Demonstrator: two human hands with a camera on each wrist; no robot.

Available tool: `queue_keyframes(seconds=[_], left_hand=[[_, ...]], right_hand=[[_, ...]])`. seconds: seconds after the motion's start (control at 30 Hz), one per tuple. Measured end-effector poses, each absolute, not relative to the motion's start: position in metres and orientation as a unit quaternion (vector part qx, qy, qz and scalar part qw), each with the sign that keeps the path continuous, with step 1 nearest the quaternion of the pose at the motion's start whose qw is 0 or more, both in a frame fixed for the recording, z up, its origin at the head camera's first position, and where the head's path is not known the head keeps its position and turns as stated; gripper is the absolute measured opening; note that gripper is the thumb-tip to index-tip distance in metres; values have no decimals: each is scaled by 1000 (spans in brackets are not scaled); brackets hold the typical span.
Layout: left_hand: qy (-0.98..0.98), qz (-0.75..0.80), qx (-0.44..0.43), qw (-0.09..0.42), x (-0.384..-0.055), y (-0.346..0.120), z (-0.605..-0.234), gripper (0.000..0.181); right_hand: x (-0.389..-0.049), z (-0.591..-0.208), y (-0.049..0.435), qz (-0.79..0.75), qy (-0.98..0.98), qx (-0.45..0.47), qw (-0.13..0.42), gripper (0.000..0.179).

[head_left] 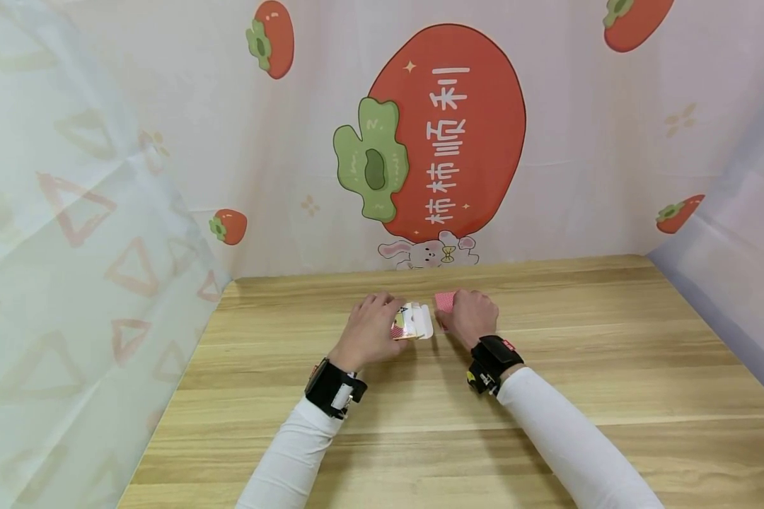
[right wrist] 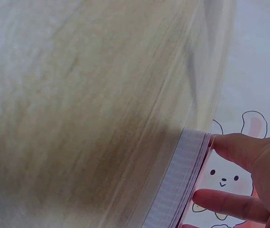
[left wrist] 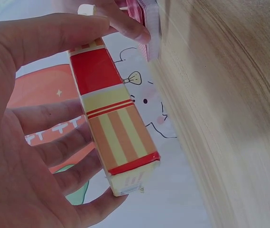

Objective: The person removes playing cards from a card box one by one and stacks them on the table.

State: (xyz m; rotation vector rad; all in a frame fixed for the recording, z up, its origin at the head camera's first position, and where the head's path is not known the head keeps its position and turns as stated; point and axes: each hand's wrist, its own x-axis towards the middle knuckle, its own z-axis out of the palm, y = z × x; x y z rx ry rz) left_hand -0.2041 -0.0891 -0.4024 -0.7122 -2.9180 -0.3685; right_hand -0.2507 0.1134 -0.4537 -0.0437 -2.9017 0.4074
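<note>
My left hand (head_left: 371,326) holds a small card box (head_left: 409,322) on its side, its white end flap (head_left: 425,322) folded out toward the right. In the left wrist view the box's narrow side (left wrist: 108,104) shows red, cream and orange stripes, with the thumb across one end and the fingers along the far side. Just to the right, my right hand (head_left: 475,318) grips a deck of red-backed playing cards (head_left: 444,302). The right wrist view shows the white card edges (right wrist: 180,178) low against the tabletop, fingertips at the deck's back and end. The palm hides part of the deck.
The wooden table (head_left: 420,438) reaches back to a cloth backdrop (head_left: 331,240) printed with persimmons and a rabbit. Another cloth hangs along the left side (head_left: 102,283), and one on the right (head_left: 738,233). A dark strap with a camera (head_left: 493,362) sits on each wrist.
</note>
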Motion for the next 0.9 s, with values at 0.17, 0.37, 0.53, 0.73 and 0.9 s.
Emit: queue_keyframes(seconds=[0.17,0.37,0.53,0.73,0.9], left_hand=[[-963,-119,-233,57,-204,-89,-402,70],[-964,-116,-233,54,-203,-89,-402,70],[-964,-116,-233,54,-202,-89,-401,69],[-964,-120,-230,53,-202,-88,-401,70],[-965,-121,-228,53,-202,-88,-401,69]], right_hand=[[-251,-454,113,137,-985,-17,104,43],[-250,-453,112,132,-987,-19,94,43],[-251,-453,112,127,-988,-15,92,43],[-251,-453,111,129,-988,-19,87,45],[-252,-454,112,127,-987,-18,95,45]])
